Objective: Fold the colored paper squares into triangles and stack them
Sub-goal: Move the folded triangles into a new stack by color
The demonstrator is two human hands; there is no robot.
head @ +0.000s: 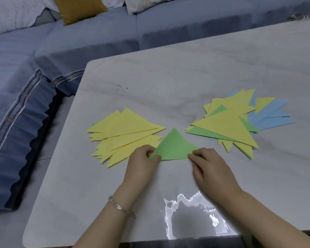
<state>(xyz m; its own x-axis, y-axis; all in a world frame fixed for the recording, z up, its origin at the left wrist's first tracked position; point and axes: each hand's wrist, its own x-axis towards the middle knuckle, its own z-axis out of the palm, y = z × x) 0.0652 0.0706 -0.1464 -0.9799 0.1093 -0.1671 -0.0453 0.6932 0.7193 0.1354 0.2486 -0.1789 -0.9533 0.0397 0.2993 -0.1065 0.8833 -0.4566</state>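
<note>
Piles [125, 129] either side of green triangle [174, 146]

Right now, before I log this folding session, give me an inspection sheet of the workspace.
Surface: pale marble-look table, glare patch near the front edge.
Job's things: green triangle flat at centre; yellow pile to its left; mixed pile of yellow, green and blue to its right.
Clutter: nothing seen.
Hands: left hand and right hand each pinch a base corner of the green triangle.
Cables: nothing seen.
Surroundings: blue sofa with mustard cushion behind the table.
</note>
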